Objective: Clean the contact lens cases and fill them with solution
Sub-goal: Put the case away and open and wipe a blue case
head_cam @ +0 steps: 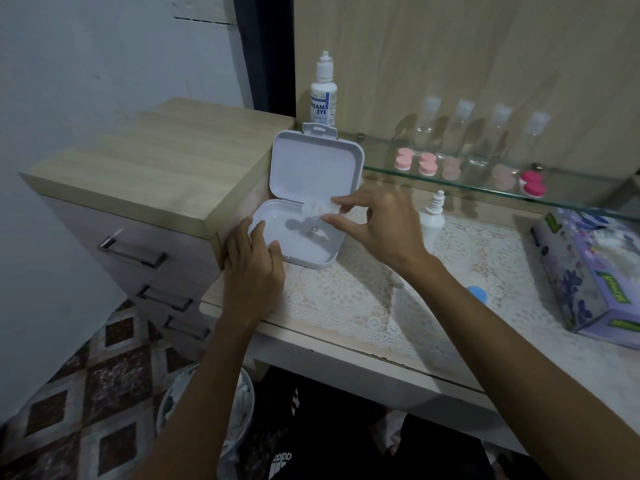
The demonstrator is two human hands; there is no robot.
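Note:
A white hinged box [313, 161] stands open on the lace-covered vanity, lid upright. My left hand [251, 268] grips the box's near left rim, thumb on the front edge. My right hand [375, 223] pinches a clear contact lens case [318, 207] over the box's far right part. A large solution bottle [323, 91] stands behind the box. A small white dropper bottle [433, 220] stands right of my right hand. Pink lens cases [417, 163] and a magenta case [533, 183] sit on the glass shelf. A blue cap [478, 294] lies by my right forearm.
Several clear empty bottles [464, 129] line the glass shelf [485, 194]. A purple tissue box [595, 275] sits at the right. A wooden drawer unit [145, 174] stands to the left. A waste bin [207, 417] sits on the floor below.

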